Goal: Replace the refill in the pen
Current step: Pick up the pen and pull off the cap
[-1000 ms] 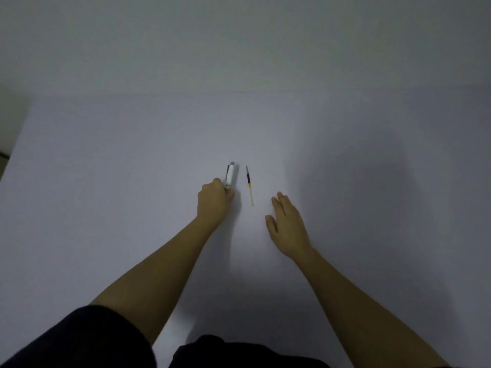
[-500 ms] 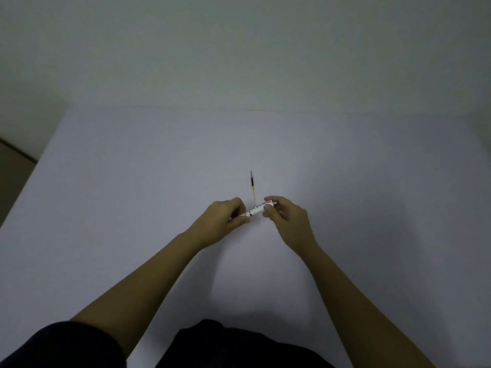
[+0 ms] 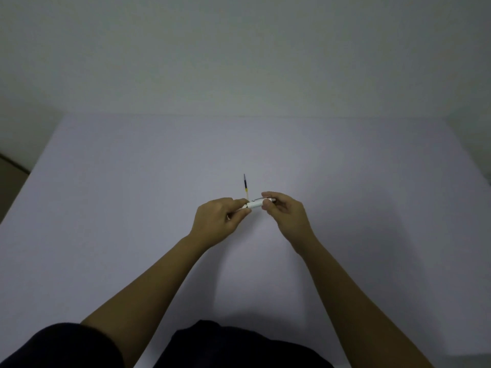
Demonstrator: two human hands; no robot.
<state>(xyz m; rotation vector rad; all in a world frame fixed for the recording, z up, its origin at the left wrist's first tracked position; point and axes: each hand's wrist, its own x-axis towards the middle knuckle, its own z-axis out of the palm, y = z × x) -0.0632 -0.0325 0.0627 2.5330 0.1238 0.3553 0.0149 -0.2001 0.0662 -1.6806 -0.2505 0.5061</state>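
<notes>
So I've got the pen (image 3: 258, 203) up off the bench (image 3: 119, 208), held between both hands. My left hand (image 3: 218, 221) is closed around the lower end and my right hand (image 3: 284, 212) is pinched on the clip end, so only the short white middle bit with the metal ring shows between my fingers. It sits a little tilted, the right end higher.

The spare refill (image 3: 245, 187) is lying on the bench just past my hands, pointing straight away from me, dark at the far end and yellowish nearer me. Its near end is tucked behind the pen from this angle.

The bench itself is a plain pale sheet, kind of lilac-grey in this dim light, running up to a bare whitish wall (image 3: 239, 49). There's a sliver of brownish floor (image 3: 10, 176) off the left edge. My dark sleeves show at the bottom.
</notes>
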